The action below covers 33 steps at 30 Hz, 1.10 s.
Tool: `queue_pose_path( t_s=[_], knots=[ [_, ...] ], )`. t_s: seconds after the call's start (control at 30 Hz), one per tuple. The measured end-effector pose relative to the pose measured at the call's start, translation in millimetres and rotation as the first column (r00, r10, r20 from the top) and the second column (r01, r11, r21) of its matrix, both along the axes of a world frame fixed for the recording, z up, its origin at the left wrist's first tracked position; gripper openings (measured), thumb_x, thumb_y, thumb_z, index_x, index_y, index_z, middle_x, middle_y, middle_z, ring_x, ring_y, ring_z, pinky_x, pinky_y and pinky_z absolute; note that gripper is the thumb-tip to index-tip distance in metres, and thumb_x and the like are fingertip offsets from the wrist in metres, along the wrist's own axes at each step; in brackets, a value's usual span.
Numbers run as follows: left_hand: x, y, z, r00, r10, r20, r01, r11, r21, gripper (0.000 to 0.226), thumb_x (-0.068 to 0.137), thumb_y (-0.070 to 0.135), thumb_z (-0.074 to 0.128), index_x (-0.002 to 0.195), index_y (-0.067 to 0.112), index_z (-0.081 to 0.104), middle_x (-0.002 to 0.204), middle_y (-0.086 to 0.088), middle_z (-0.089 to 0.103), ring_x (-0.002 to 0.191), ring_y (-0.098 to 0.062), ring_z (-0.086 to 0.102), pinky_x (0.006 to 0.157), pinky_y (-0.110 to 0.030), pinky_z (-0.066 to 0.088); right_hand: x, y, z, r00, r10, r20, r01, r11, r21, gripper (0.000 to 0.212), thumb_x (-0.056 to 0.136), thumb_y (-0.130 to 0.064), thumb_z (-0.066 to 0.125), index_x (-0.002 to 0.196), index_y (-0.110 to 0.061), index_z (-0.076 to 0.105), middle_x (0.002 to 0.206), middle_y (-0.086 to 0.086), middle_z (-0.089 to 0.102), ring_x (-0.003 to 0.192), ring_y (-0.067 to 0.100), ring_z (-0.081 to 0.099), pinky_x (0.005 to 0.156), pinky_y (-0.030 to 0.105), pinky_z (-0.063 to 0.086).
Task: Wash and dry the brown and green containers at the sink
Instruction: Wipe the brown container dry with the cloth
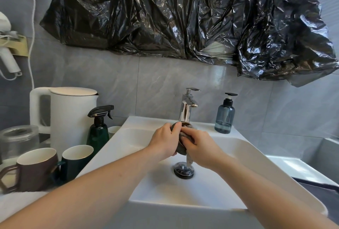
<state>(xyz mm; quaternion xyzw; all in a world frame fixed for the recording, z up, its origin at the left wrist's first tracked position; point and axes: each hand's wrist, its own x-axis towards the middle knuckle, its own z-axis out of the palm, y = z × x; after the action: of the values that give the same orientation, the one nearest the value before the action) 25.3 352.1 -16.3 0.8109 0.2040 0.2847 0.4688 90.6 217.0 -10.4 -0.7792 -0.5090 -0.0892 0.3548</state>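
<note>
Brown cup (180,138) held over white sink (244,148), just below tap (187,107). We grip cup with left hand (163,141), thumb curled over rim. Right hand (200,148) presses grey cloth (187,133) against cup, fingers curled round cloth. Cloth end hangs toward drain (183,170). Brown mug (34,169) and green mug (76,161) stand left of sink, touching. Behind them: green spray bottle (98,129), white kettle (67,117). Blue soap bottle (224,117) right of tap.
</note>
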Motion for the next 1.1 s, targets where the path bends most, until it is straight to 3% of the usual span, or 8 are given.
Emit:
queue_pose_path(
  t_s=[0.27, 0.4, 0.53, 0.6, 0.73, 0.83, 0.97, 1.1],
  knots=[
    [0, 7, 1, 0.999, 0.031, 0.035, -0.030, 0.999, -0.040, 0.051, 0.108, 0.054, 0.041, 0.111, 0.012, 0.069, 0.111, -0.009, 0.068, 0.091, -0.030, 0.071, 0.054, -0.036, 0.063, 0, 1, 1, 0.993, 0.063, -0.098, -0.063, 0.998, 0.003, 0.033, 0.102, -0.016, 0.056, 0.124, -0.034, 0.073, 0.096, -0.021, 0.072, 0.092, -0.003, 0.064, 0.074, 0.008, 0.043],
    [-2, 12, 1, 0.993, 0.110, 0.044, -0.111, 0.994, 0.021, 0.063, 0.097, 0.069, 0.034, 0.102, 0.016, 0.068, 0.100, -0.005, 0.069, 0.094, -0.033, 0.070, 0.083, -0.054, 0.063, 0, -2, 3, 0.995, 0.004, -0.099, -0.008, 0.999, -0.039, 0.024, 0.102, -0.025, 0.058, 0.114, -0.031, 0.077, 0.073, -0.028, 0.068, 0.074, -0.004, 0.063, 0.068, 0.014, 0.043],
    [-4, 13, 1, 0.990, 0.132, 0.055, -0.137, 0.986, 0.094, 0.057, 0.101, 0.066, 0.037, 0.107, 0.016, 0.065, 0.103, -0.007, 0.069, 0.099, -0.034, 0.068, 0.087, -0.054, 0.060, 2, -4, 3, 0.996, -0.069, -0.049, 0.065, 0.995, -0.082, 0.021, 0.099, -0.040, 0.057, 0.093, -0.034, 0.077, 0.071, -0.013, 0.068, 0.069, 0.011, 0.059, 0.064, 0.032, 0.051],
    [-4, 11, 1, 0.991, 0.121, 0.061, -0.127, 0.986, 0.110, 0.056, 0.100, 0.067, 0.037, 0.107, 0.018, 0.063, 0.104, -0.006, 0.069, 0.099, -0.033, 0.067, 0.086, -0.054, 0.061, 3, -5, 1, 0.992, -0.124, 0.011, 0.124, 0.988, -0.095, 0.022, 0.097, -0.042, 0.055, 0.090, -0.034, 0.074, 0.069, -0.010, 0.066, 0.067, 0.013, 0.058, 0.062, 0.033, 0.050],
    [-1, 11, 2, 0.991, 0.114, 0.071, -0.120, 0.989, 0.088, 0.053, 0.102, 0.066, 0.037, 0.110, 0.020, 0.060, 0.105, -0.004, 0.068, 0.099, -0.030, 0.068, 0.086, -0.055, 0.062, 3, -5, 0, 0.962, -0.205, 0.181, 0.229, 0.965, -0.126, 0.033, 0.099, -0.043, 0.047, 0.122, -0.036, 0.070, 0.078, -0.009, 0.064, 0.072, 0.019, 0.058, 0.057, 0.029, 0.040],
    [-1, 12, 1, 0.992, 0.098, 0.077, -0.103, 0.993, 0.061, 0.051, 0.103, 0.063, 0.040, 0.111, 0.017, 0.062, 0.106, -0.006, 0.068, 0.096, -0.029, 0.069, 0.082, -0.053, 0.064, 4, -5, 0, 0.957, -0.214, 0.198, 0.246, 0.956, -0.157, 0.038, 0.104, -0.042, 0.041, 0.136, -0.037, 0.061, 0.095, -0.006, 0.069, 0.082, 0.020, 0.057, 0.058, 0.028, 0.035],
    [0, 8, 0, 0.998, 0.028, 0.055, -0.027, 1.000, -0.013, 0.045, 0.107, 0.053, 0.045, 0.113, 0.012, 0.063, 0.109, -0.008, 0.068, 0.082, -0.026, 0.072, 0.058, -0.037, 0.064, 6, -4, 0, 0.964, -0.198, 0.175, 0.227, 0.961, -0.161, 0.044, 0.107, -0.038, 0.041, 0.150, -0.036, 0.050, 0.123, 0.000, 0.072, 0.102, 0.023, 0.063, 0.074, 0.033, 0.045],
    [0, 5, -3, 0.999, -0.037, 0.022, 0.036, 0.999, 0.023, 0.042, 0.109, 0.049, 0.042, 0.097, 0.013, 0.060, 0.091, -0.011, 0.067, 0.054, -0.022, 0.065, 0.042, -0.023, 0.046, 7, -5, 0, 0.960, -0.193, 0.202, 0.214, 0.973, -0.088, 0.041, 0.103, -0.032, 0.050, 0.142, -0.040, 0.056, 0.120, -0.005, 0.075, 0.103, 0.023, 0.066, 0.081, 0.036, 0.053]
  ],
)
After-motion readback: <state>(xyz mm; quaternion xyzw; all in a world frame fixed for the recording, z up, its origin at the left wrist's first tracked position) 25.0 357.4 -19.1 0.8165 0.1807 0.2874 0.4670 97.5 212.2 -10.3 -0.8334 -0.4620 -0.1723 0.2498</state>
